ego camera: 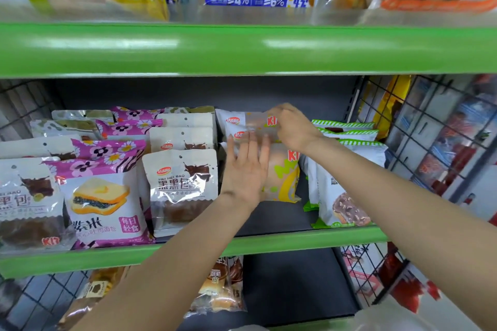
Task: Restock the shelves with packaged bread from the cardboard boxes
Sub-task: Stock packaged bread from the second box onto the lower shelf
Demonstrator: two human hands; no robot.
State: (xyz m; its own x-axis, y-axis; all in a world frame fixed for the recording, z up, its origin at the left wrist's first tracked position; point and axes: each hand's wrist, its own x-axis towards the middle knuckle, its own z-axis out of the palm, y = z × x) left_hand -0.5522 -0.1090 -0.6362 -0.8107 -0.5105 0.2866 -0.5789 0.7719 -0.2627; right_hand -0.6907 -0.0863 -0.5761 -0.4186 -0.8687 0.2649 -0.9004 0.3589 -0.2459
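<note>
On the middle shelf (309, 239) stands a row of white bread packs with yellow print and red letters (285, 180). My left hand (246, 169) lies flat, fingers spread, against the front pack of that row. My right hand (291, 126) reaches farther back and pinches the top edge of a pack (255, 123) behind it. No cardboard box is in view.
Left of the row stand dark-bread packs (183, 191) and purple flowered packs (102, 201). Green-striped packs (341, 196) stand on the right. A green upper shelf edge (242, 48) hangs above. Wire grids close both sides. The lower shelf holds a few packs (220, 290).
</note>
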